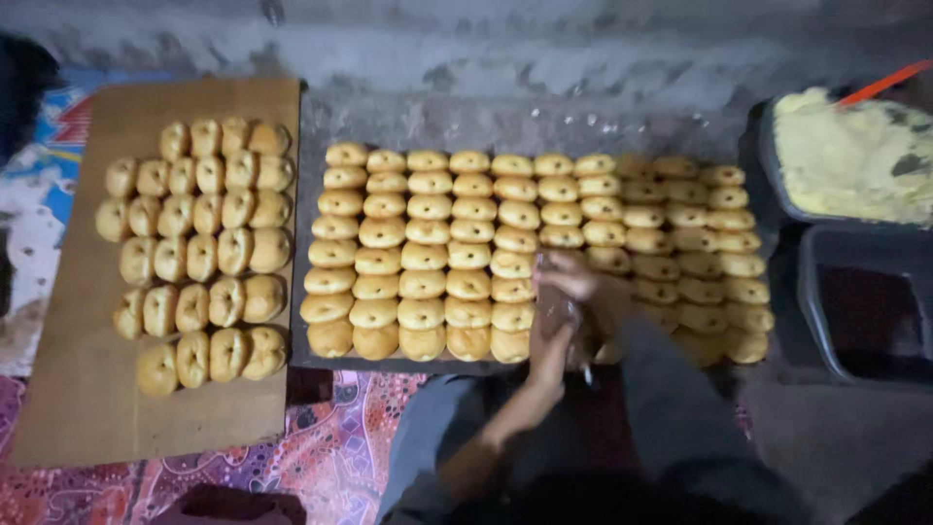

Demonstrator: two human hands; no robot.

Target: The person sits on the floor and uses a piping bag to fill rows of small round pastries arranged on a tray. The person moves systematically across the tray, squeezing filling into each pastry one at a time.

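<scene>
My grey-trousered knees (544, 437) sit closest below me, and just past them my two hands meet over the near edge of the dark baking tray (313, 362). My left hand (552, 352) is curled around something small and dark (too blurred for me to tell what), its fingers closed about it. My right hand (571, 280) comes down onto the same spot from above, fingers bent and pinching at it, touching the left. Both hover right over the golden round buns (428, 255) packed in tight rows on that tray, at the near row towards the middle-right. To the left, a second batch of similar buns (199, 243), stood on edge in rows, rests on a brown cardboard sheet (78, 389). At the far right a dark tub of pale yellow filling (846, 156) holds an orange-handled tool (884, 83), with an empty dark tub (865, 311) just beside it. A patterned red-purple cloth (330, 447) lies under the cardboard.
</scene>
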